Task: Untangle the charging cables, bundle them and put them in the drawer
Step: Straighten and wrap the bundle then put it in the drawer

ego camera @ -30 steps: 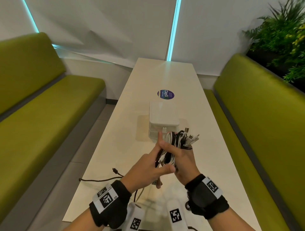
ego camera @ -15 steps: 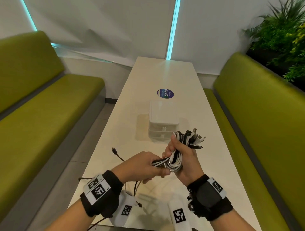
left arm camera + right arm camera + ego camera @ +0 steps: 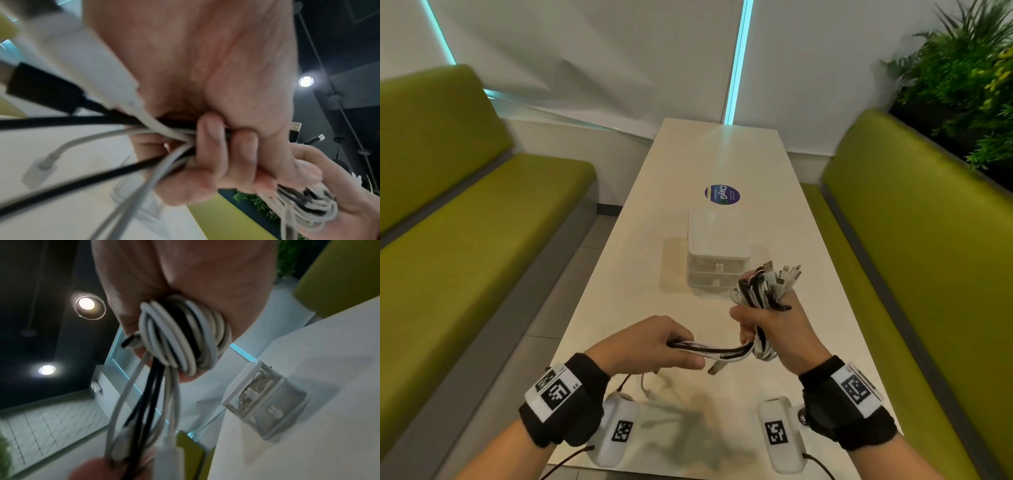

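My right hand (image 3: 774, 329) grips a coiled bundle of black and white charging cables (image 3: 760, 294), several plugs sticking up from its top; the coil (image 3: 180, 335) fills the right wrist view. A strand of loose cable tails (image 3: 719, 351) runs left from the bundle into my left hand (image 3: 654, 346), which grips them in a fist (image 3: 218, 146). Loose plug ends (image 3: 45, 91) trail out of that fist. A small clear two-drawer box (image 3: 717, 253) stands on the white table (image 3: 688, 164) just beyond the bundle, both drawers closed. Its upper drawer (image 3: 257, 382) holds some cable.
Green benches run along both sides of the table (image 3: 482, 222) (image 3: 914, 240). A round blue sticker (image 3: 722, 194) lies beyond the drawer box. Plants (image 3: 969, 75) stand behind the right bench. The table's near edge is just below my wrists.
My left hand has pulled left and toward me, drawing the cable tails out sideways from the bundle. The right hand with the bundle has shifted slightly right.
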`<state>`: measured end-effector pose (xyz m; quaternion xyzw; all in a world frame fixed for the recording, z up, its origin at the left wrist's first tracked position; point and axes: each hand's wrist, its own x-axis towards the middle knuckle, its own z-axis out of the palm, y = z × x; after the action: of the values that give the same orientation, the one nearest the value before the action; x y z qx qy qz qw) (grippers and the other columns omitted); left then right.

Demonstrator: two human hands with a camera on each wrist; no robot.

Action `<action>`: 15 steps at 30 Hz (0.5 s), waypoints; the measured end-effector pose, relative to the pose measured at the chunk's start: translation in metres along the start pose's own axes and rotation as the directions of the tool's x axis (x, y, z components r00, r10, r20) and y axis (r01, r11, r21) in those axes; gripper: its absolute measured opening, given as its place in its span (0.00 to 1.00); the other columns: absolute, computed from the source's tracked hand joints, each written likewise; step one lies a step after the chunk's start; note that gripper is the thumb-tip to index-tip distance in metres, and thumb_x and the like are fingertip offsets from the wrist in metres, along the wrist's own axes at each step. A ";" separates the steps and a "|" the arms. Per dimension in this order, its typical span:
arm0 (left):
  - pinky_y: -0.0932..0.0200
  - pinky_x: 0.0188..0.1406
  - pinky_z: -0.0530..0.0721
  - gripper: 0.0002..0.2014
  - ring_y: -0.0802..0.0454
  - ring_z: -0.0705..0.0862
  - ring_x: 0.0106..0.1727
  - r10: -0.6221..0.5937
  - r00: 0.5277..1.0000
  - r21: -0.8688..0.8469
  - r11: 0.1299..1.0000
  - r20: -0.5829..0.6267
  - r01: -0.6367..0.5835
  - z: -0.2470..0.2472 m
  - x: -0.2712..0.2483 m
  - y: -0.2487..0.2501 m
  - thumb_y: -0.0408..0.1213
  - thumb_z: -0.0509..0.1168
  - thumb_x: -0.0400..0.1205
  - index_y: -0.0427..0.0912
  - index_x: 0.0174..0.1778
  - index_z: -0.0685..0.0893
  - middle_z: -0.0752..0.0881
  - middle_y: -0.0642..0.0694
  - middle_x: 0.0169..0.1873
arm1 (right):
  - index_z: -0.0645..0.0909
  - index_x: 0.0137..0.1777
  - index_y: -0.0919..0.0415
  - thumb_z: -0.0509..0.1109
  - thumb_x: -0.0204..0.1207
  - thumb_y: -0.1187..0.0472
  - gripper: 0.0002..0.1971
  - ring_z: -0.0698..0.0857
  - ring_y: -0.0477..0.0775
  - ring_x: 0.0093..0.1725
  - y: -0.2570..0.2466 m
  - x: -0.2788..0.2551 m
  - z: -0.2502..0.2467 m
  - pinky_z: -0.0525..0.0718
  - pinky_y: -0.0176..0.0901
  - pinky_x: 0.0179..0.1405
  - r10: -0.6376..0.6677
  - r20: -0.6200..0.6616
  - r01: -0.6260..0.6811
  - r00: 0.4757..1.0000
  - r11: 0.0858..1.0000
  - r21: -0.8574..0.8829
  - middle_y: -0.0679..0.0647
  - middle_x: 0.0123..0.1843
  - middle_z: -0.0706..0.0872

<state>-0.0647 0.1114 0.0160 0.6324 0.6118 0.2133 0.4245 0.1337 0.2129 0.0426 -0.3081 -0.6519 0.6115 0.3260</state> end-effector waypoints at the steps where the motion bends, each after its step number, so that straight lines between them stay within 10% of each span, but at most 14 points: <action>1: 0.62 0.29 0.71 0.16 0.57 0.72 0.27 0.029 0.999 0.007 1.000 -0.013 -0.029 0.000 0.000 0.002 0.53 0.70 0.78 0.52 0.27 0.78 0.72 0.54 0.23 | 0.83 0.37 0.53 0.72 0.71 0.79 0.17 0.78 0.59 0.22 -0.003 0.000 0.000 0.83 0.57 0.30 -0.008 0.013 0.009 1.000 0.998 -0.068 0.58 0.24 0.77; 7: 0.68 0.29 0.67 0.09 0.63 0.75 0.28 0.124 0.990 0.156 0.981 -0.073 -0.112 0.000 0.008 0.011 0.49 0.69 0.81 0.56 0.35 0.82 0.79 0.62 0.23 | 0.78 0.45 0.51 0.77 0.70 0.66 0.12 0.83 0.43 0.35 -0.008 0.002 0.008 0.85 0.44 0.40 -0.048 0.215 0.149 0.975 0.862 -0.485 0.45 0.37 0.83; 10: 0.66 0.38 0.71 0.11 0.65 0.78 0.36 0.040 0.999 0.337 0.941 -0.032 -0.026 -0.002 0.010 0.011 0.56 0.71 0.78 0.59 0.53 0.85 0.86 0.60 0.39 | 0.77 0.46 0.49 0.76 0.70 0.70 0.15 0.83 0.42 0.42 -0.009 0.000 0.012 0.80 0.31 0.43 -0.145 0.202 0.227 0.969 0.844 -0.486 0.48 0.42 0.84; 13: 0.63 0.58 0.75 0.42 0.63 0.81 0.59 -0.035 0.999 0.283 0.959 0.026 0.027 0.000 0.008 0.007 0.63 0.74 0.70 0.61 0.80 0.66 0.83 0.61 0.63 | 0.78 0.45 0.62 0.75 0.70 0.74 0.11 0.84 0.57 0.29 -0.013 -0.001 0.011 0.85 0.54 0.34 -0.191 0.124 0.219 0.974 0.933 -0.284 0.62 0.32 0.82; 15: 0.65 0.56 0.79 0.40 0.66 0.81 0.61 -0.024 0.997 0.078 0.997 0.073 0.018 0.008 0.008 0.013 0.60 0.76 0.70 0.61 0.78 0.69 0.82 0.66 0.64 | 0.79 0.44 0.62 0.75 0.70 0.72 0.09 0.82 0.61 0.25 -0.017 -0.001 0.008 0.84 0.58 0.29 -0.205 0.058 0.212 0.977 0.967 -0.143 0.63 0.27 0.81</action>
<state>-0.0493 0.1181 0.0202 0.6494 0.6101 0.1616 0.4241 0.1278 0.2057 0.0587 -0.2481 -0.7311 0.5300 0.3506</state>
